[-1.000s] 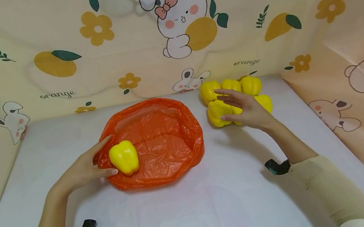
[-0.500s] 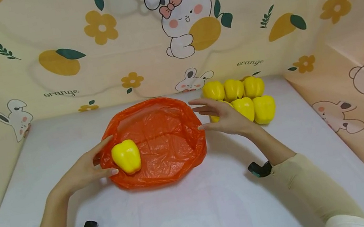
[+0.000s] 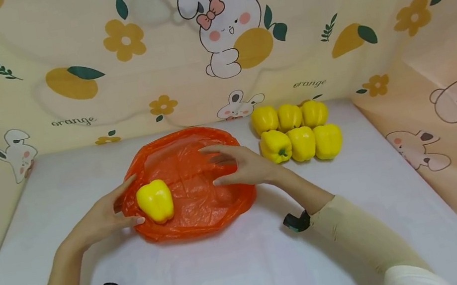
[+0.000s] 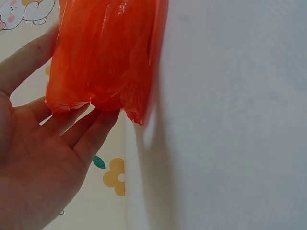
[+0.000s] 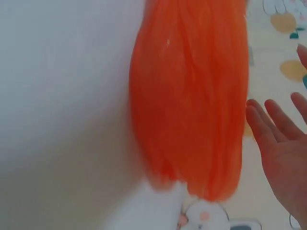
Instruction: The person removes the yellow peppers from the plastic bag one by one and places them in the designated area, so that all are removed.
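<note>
An orange-red plastic bag (image 3: 200, 220) lies on the table with its mouth spread wide. One yellow bell pepper (image 3: 155, 201) sits inside it at the left. At the bag's left rim is my left hand (image 3: 102, 219), thumb and fingers spread apart; in the left wrist view its straight fingers (image 4: 96, 134) touch the bag's outer wall (image 4: 105, 52). Above the right half of the bag hovers my right hand (image 3: 246, 165), fingers parted and holding nothing. The right wrist view shows that hand (image 5: 288, 158) beside the blurred bag (image 5: 192, 96).
Several yellow bell peppers (image 3: 301, 144) stand in two rows at the table's back right. White covering spreads over the table (image 3: 215, 281). Printed cloth (image 3: 152, 64) hangs along the back and sides. A black wrist mount (image 3: 297, 222) sticks out from the right forearm.
My right hand has moved left from over the rows of bell peppers to above the bag. The left hand and the bell pepper in the bag have stayed nearly in place.
</note>
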A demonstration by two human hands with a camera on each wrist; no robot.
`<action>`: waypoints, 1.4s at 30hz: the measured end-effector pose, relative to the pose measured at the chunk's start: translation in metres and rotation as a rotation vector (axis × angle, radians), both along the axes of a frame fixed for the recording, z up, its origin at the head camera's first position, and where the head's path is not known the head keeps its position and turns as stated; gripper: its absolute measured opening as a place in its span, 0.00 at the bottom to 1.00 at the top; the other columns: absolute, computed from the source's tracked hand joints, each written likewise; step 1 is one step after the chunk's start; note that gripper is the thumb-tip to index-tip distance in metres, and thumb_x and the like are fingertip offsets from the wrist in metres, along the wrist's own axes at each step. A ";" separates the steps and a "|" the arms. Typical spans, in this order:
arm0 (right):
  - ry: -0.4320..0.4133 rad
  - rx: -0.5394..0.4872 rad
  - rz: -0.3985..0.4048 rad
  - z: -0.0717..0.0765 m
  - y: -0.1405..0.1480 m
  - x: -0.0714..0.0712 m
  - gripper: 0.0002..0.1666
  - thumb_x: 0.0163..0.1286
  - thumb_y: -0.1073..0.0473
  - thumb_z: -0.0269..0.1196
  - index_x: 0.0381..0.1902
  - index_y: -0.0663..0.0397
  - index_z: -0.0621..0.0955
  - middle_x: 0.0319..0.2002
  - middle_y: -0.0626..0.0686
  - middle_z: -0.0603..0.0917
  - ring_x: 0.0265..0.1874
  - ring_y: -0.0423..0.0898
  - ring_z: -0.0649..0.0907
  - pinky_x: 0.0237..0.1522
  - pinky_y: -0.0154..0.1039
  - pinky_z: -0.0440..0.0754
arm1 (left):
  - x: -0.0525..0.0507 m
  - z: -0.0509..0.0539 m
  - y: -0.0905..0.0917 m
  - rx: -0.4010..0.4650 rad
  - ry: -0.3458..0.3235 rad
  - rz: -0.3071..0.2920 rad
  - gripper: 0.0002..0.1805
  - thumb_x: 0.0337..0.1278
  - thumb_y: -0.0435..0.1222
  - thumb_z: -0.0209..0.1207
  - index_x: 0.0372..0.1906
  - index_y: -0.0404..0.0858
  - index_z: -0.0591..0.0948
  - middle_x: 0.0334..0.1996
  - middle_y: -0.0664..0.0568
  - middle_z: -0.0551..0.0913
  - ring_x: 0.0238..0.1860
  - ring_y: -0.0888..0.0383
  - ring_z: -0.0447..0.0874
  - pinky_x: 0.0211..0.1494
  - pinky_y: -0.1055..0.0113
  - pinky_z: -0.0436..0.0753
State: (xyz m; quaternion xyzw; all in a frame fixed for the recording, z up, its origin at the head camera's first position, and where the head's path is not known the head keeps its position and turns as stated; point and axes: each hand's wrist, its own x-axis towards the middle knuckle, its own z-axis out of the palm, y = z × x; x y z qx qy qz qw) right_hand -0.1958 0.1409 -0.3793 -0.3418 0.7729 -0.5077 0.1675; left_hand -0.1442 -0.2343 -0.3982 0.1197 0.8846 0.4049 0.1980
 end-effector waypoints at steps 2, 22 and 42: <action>-0.007 0.018 0.011 -0.002 -0.010 0.002 0.43 0.63 0.54 0.72 0.73 0.41 0.67 0.68 0.49 0.73 0.65 0.61 0.74 0.64 0.61 0.73 | 0.000 0.000 -0.001 0.001 0.000 0.003 0.58 0.51 0.50 0.71 0.81 0.51 0.48 0.77 0.34 0.51 0.73 0.32 0.52 0.66 0.32 0.64; 0.037 0.193 0.016 -0.018 -0.081 0.014 0.44 0.61 0.49 0.73 0.72 0.41 0.67 0.68 0.48 0.73 0.65 0.45 0.74 0.63 0.41 0.76 | 0.004 -0.004 0.001 0.001 0.003 0.022 0.58 0.52 0.51 0.71 0.81 0.53 0.46 0.77 0.34 0.51 0.73 0.31 0.52 0.66 0.30 0.63; 0.021 0.382 -0.027 -0.024 -0.117 0.010 0.53 0.55 0.40 0.75 0.74 0.38 0.64 0.65 0.41 0.74 0.61 0.41 0.74 0.62 0.43 0.76 | -0.003 0.000 0.001 0.002 0.025 -0.021 0.57 0.53 0.51 0.70 0.81 0.48 0.48 0.76 0.32 0.53 0.72 0.30 0.53 0.65 0.28 0.61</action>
